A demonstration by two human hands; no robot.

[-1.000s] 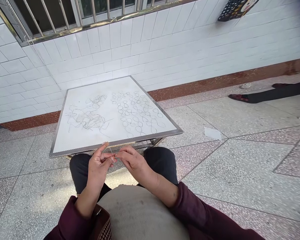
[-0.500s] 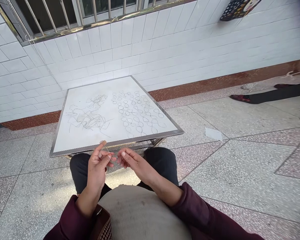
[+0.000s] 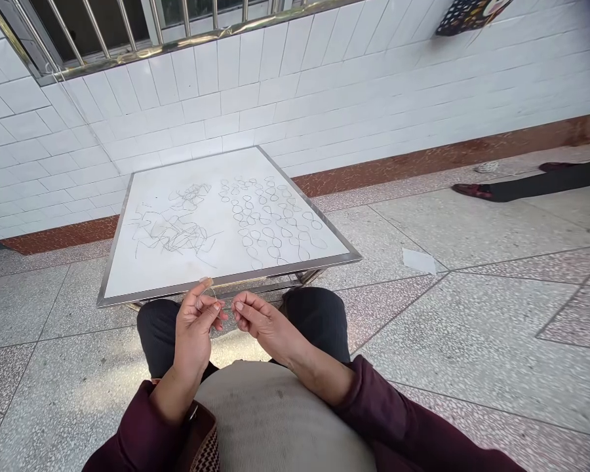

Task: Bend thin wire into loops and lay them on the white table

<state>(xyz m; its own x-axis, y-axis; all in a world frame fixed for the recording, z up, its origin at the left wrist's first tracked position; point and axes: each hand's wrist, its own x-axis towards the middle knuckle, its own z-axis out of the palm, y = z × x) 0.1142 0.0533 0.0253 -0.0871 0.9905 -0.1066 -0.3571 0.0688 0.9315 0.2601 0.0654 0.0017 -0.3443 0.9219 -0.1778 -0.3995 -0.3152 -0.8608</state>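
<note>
Thin wire (image 3: 198, 301) curved into loop; pale (metallic, perhaps); in left hand (image 3: 194, 322)

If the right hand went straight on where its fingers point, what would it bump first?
Probably the left hand: its fingertips, pinching a thin bent wire, lie just ahead of the right hand. With only one view, depth is hard to judge, so they might just miss.

Plum-maroon sleeves (image 3: 383, 410), a ribbed beige top (image 3: 270, 416), dark trousers (image 3: 319, 321); the checked brown trim (image 3: 207, 452) is possibly a bag's.
</note>
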